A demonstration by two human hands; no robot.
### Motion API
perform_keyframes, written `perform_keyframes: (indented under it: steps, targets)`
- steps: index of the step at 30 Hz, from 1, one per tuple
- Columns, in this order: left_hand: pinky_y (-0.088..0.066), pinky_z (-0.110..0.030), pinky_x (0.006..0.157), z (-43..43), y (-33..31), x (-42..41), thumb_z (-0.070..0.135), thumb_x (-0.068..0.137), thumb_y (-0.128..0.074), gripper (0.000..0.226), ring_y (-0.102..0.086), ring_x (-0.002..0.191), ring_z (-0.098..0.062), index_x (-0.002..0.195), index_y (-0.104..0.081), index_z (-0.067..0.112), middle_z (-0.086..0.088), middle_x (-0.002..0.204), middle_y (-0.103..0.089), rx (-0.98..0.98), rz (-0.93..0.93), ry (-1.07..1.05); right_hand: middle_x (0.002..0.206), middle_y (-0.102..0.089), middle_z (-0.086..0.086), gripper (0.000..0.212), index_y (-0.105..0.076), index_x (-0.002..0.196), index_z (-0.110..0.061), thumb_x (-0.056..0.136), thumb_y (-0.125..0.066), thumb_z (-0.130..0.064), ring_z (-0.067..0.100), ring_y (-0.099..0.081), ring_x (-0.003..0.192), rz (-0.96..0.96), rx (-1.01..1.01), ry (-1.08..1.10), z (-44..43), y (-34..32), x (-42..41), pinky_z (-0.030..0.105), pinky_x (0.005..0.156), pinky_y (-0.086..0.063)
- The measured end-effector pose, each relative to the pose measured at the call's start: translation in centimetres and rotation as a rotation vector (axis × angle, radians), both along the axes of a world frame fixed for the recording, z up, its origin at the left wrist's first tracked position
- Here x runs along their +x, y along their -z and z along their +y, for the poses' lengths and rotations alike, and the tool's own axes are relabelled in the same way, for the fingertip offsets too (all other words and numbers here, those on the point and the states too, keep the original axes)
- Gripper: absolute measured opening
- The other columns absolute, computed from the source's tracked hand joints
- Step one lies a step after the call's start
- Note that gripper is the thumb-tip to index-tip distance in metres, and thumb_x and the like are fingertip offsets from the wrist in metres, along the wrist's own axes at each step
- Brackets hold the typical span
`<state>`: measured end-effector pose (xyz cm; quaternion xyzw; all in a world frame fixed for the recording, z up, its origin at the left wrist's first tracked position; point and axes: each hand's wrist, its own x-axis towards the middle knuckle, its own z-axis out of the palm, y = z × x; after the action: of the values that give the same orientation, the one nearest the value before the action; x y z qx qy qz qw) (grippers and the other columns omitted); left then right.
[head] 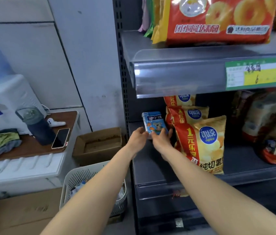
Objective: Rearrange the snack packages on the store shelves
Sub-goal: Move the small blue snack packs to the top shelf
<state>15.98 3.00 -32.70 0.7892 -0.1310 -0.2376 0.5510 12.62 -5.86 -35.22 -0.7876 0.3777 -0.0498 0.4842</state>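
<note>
A small blue biscuit box (153,122) with a cartoon bear stands at the left end of the grey middle shelf (242,160). My left hand (138,139) touches its lower left side and my right hand (161,139) grips its lower right front. Right beside the box stand three yellow and red chip bags (205,143) in a row from front to back. On the upper shelf (176,65) lies a big red snack bag (215,19) printed with ring-shaped snacks.
A wrapped gift basket (272,126) fills the shelf's right side. Left of the shelving stand an open cardboard box (98,145), a white plastic basket (83,180), and a table with a water dispenser (3,100), a dark bottle (37,128) and a phone (61,138).
</note>
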Motion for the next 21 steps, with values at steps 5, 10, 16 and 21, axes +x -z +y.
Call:
perform_keyframes:
  steps: [5, 10, 16, 21]
  targets:
    - [-0.05, -0.022, 0.073, -0.4, 1.3, 1.2, -0.003, 0.095, -0.039, 0.033, -0.053, 0.094, -0.012, 0.126, -0.05, 0.0, -0.009, 0.112, -0.06, -0.103, 0.117, 0.073, 0.152, -0.023, 0.014, 0.067, -0.011, 0.15, -0.01, 0.096, -0.047, -0.027, 0.027, -0.029, 0.138, -0.112, 0.167, 0.146, -0.7, 0.2, 1.5, 0.036, 0.113, -0.028]
    - [-0.049, -0.034, 0.077, 0.6, 2.4, 1.7, 0.003, 0.094, -0.048, 0.017, -0.057, 0.09, -0.021, 0.109, -0.055, 0.004, -0.013, 0.104, -0.063, -0.048, 0.094, -0.139, 0.139, -0.039, 0.013, 0.05, -0.033, 0.14, -0.008, 0.096, -0.046, -0.029, 0.028, -0.045, 0.124, -0.068, 0.255, 0.164, 0.1, 1.0, 0.5, 0.032, 0.095, -0.039]
    - [-0.051, -0.038, 0.068, 4.2, 2.7, 0.2, 0.006, 0.089, -0.056, 0.021, -0.062, 0.075, -0.028, 0.105, -0.065, -0.002, -0.016, 0.09, -0.067, 0.059, 0.221, -0.233, 0.119, -0.063, 0.01, 0.028, -0.056, 0.117, -0.011, 0.094, -0.048, -0.023, 0.025, -0.063, 0.104, -0.016, 0.355, 0.068, 3.6, 1.7, -1.0, 0.03, 0.076, -0.049]
    - [-0.052, -0.032, 0.065, 7.0, 1.3, -3.0, 0.003, 0.085, -0.06, 0.01, -0.066, 0.081, -0.025, 0.084, -0.067, 0.01, -0.015, 0.094, -0.071, 0.001, 0.198, -0.407, 0.108, -0.063, 0.005, 0.023, -0.053, 0.116, -0.007, 0.095, -0.05, -0.016, 0.01, -0.062, 0.079, -0.078, 0.396, -0.03, 6.0, -1.1, -3.8, 0.019, 0.054, -0.046]
